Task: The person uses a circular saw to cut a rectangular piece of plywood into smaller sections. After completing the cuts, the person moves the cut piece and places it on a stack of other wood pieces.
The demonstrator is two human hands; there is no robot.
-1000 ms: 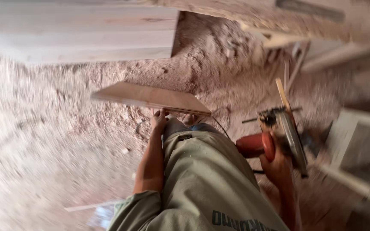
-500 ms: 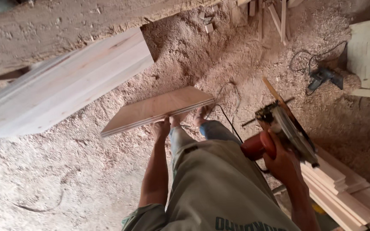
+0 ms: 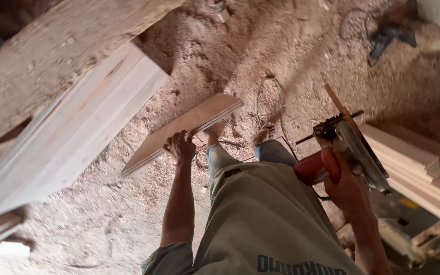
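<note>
Below the head camera, at knee height over the sawdust floor (image 3: 77, 203), a thin flat wooden board (image 3: 184, 130) hangs tilted from the left hand (image 3: 181, 147). Fingers curl tight over its near long edge, roughly mid-length, thumb hidden beneath. Board looks stiff, light enough for one hand, dry-surfaced; judged likely to swing or twist if held nearer an end, so a mid-edge hold suits it. Edges may splinter.

Right hand (image 3: 345, 186) closes around the red handle of a circular saw (image 3: 350, 147), fingers wrapped fully, blade guard pointing away from the body. Saw appears heavy and front-weighted; the handle is the only safe hold.

Outward: stacked pale planks (image 3: 413, 163) to the right, a large pale panel (image 3: 72, 132) to the left, a dark power tool (image 3: 385, 38) on the floor far ahead.
</note>
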